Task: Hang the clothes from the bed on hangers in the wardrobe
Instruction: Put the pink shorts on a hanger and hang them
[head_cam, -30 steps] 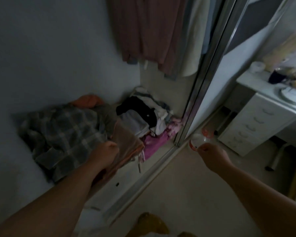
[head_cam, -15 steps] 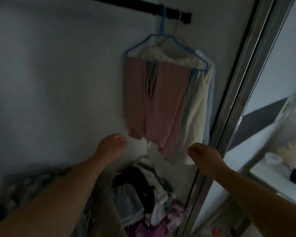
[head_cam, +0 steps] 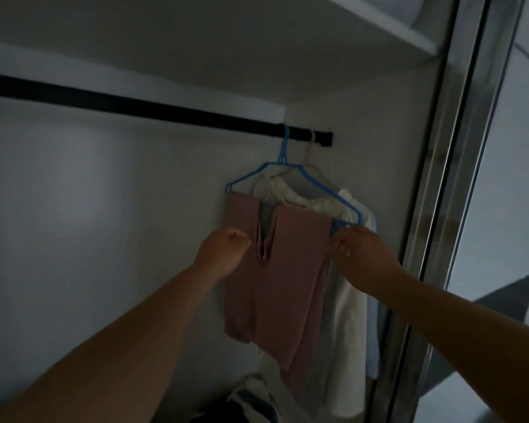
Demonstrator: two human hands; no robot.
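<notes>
2 hands (head_cam: 223, 254) (head_cam: 361, 254) at pink garment (head_cam: 287, 270) on blue hanger (head_cam: 283, 166), fingers' grip unclear.

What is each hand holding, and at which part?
Right hand pinches the blue hanger near its right end. Left hand is curled at the pink garment's left edge; grip unclear.

A matte black round metal rail (head_cam: 153, 109) crosses plain white wardrobe walls (head_cam: 104, 209) that read grey in the dim light. From it hangs a bright blue thin wire hanger (head_cam: 283, 154) carrying a dusty pink plain cloth garment (head_cam: 275, 270) with a grey strip showing in its slit. Behind it, a pale pinkish-beige slim hanger (head_cam: 307, 151) bears a cream-white plain blouse (head_cam: 345, 285) — beside that, a light blue plain fabric piece (head_cam: 373, 331). The silver-grey metal sliding door frame (head_cam: 440, 178) is unpatterned — like everything here.
</notes>
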